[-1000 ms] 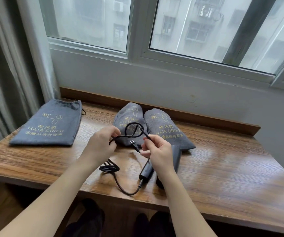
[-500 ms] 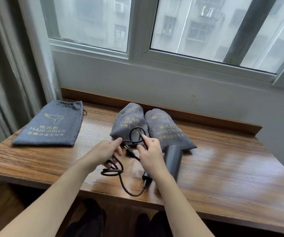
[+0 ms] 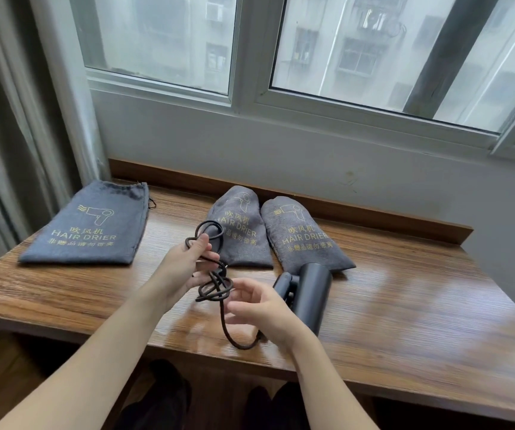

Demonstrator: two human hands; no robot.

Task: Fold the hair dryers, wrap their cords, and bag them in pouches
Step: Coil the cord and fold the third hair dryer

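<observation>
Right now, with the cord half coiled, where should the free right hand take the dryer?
Take the dryer by its barrel, from the right. Its handle seems folded against the left side, where the cord leaves, so the right flank looks clearest. The left hand holds the coils; the right hand hovers open.

2 bare forearms (image 3: 95,352), no sleeves, dark trousers (image 3: 163,395)

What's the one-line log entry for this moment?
step: cord wrap | left hand: holds cord loops | right hand: open beside cord | hair dryer: folded, on desk
</observation>
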